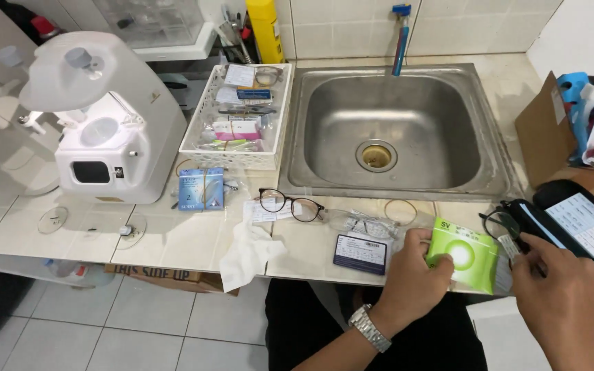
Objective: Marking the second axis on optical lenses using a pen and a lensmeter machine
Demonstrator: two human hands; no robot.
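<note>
Green card, glossy: the small lens packet sits between my two hands at the front edge of the tiled counter, right of the steel sink and just forward of it.

Head view, only view available. My left hand is closed around the packet's left end, thumb on top, fingers wrapped beneath; the grip is firm and nearly shut. My right hand is at the packet's right end, fingers curled and pinching at its edge or flap; whether it has actually caught a flap I cannot tell, since the knuckles hide the contact. The packet's long axis runs left to right, tilted slightly down toward the right hand. Both hands are on it; the left carries it, the right works the end.

Noted around it: a black case with a printed sheet inside lies just beyond my right hand, with a pair of dark-framed glasses at its left edge. A dark blue card lies just left of my left hand. Further left, black-rimmed spectacles rest on a paper slip, and a white cloth hangs over the counter edge. A white basket of packets stands beside the sink, a blue packet in front of it, and a white machine at far left. A cardboard box stands at far right.
</note>
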